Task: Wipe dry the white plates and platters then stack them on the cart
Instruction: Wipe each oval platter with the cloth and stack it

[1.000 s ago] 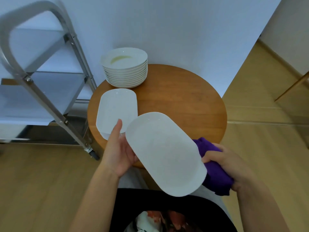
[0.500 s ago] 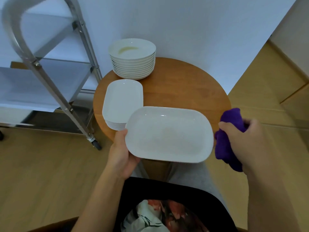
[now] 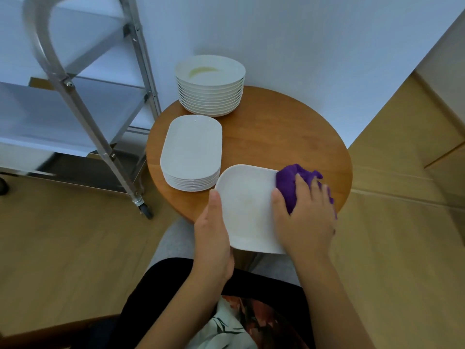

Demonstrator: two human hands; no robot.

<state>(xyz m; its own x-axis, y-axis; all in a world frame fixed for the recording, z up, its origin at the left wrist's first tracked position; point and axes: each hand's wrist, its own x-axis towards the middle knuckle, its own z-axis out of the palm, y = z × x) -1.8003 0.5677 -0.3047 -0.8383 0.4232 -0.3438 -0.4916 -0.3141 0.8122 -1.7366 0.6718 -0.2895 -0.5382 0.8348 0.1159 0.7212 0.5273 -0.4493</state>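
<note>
Nearest the person, the left hand (image 3: 212,238) supports one white platter (image 3: 247,210) at its left edge, thumb laid over the rim and the remaining fingers hidden beneath, so the grip is a pinch across the rim. The platter sits at the near edge of the round wooden counter (image 3: 289,137), partly overhanging it above the lap.

The right hand (image 3: 305,217) presses a bunched purple cloth (image 3: 292,183) onto the right portion of the platter's upper face. Its fingers lie spread over the cloth and curl lightly into it. Judged from this contact, the wiping step for this platter is in progress and not complete.

Just beyond, on the left side of the counter, stands a stack of platters (image 3: 192,157) of the same shape. Whether these are already dried cannot be told.

Farther back, close to the wall, stands a taller stack of round plates (image 3: 210,86). The top plate carries a yellowish mark; whether it is residue or a reflection cannot be determined.

To the left, well apart from the hands, the metal cart (image 3: 83,109) stands on castors. No plate or platter appears on the shelf portions that are in view.

Assessment: the task is at an early stage. Remaining, as far as visible: finish this platter, wipe both stacks as needed, and transfer everything to the cart.
</note>
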